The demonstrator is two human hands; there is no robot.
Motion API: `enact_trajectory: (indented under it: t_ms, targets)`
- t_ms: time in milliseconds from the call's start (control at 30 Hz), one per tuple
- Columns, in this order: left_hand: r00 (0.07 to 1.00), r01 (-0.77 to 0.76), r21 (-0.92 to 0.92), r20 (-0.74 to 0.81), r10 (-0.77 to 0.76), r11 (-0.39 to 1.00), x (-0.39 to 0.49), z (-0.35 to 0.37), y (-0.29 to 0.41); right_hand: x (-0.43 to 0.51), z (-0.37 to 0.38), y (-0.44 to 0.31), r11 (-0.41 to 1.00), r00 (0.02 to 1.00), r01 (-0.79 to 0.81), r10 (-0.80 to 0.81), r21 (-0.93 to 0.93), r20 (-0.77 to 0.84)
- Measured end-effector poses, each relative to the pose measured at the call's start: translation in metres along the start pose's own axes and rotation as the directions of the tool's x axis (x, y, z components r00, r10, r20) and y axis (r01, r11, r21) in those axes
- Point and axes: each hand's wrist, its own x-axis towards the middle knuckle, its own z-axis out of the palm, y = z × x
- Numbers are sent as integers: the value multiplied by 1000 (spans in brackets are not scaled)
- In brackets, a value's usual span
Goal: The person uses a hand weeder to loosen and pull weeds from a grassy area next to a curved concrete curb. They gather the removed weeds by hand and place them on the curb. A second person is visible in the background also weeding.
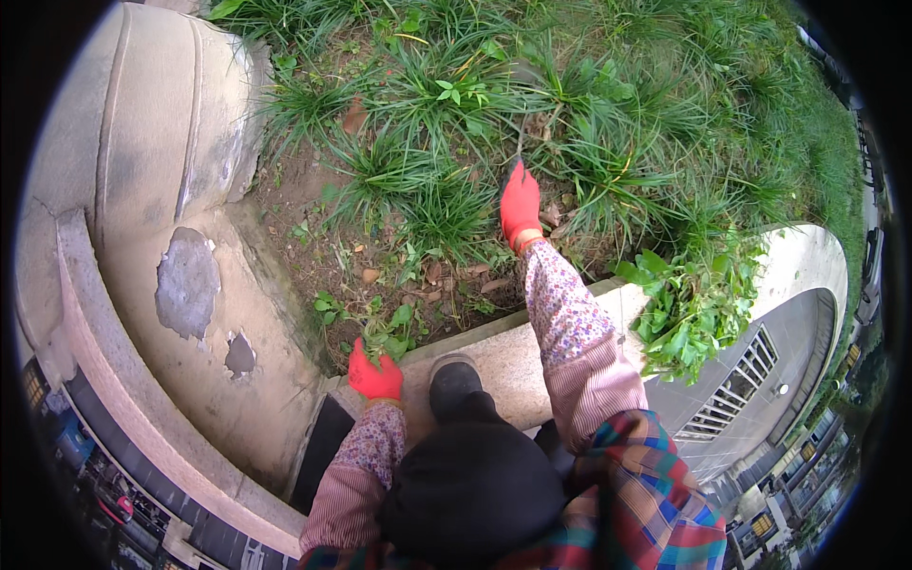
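My left hand [375, 374], in a red work glove, has its fingers around a small bunch of leafy weeds [388, 335] at the near edge of the planting bed. Farther out, my right hand [520, 203], gloved the same way, grips the dark handle of a hand tool. The thin metal shaft [522, 135] reaches in among grassy clumps [605, 171]. Motion blur and blades of grass obscure the tool's head, so its kind is unclear. Dry leaves and bare soil [306, 178] lie between the clumps.
A heap of pulled green weeds [695, 313] rests on the stone ledge [499, 370] at my right. My dark shoe [454, 385] stands on that ledge. Along the left runs a plastered wall [271, 278] with peeling patches. Beyond the ledge is a metal grate [734, 385].
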Motion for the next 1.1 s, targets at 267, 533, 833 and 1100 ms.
enact_trajectory:
  t_ms: [267,533,833,1100]
  targets:
    - [905,-367,-142,175,388,919,66,-24,93,-20,-5,62,990,991,-34,51,-138,120]
    - [411,-879,437,493,767,191,226,83,319,9,7,40,894,959,166,-48,-417,279]
    - [500,-843,459,475,724,281,294,144,285,-57,-40,27,961,980,-103,142,-256,140]
    - [380,-911,113,605,699,398,247,52,247,58,-29,-17,920,971,74,-155,-384,-183]
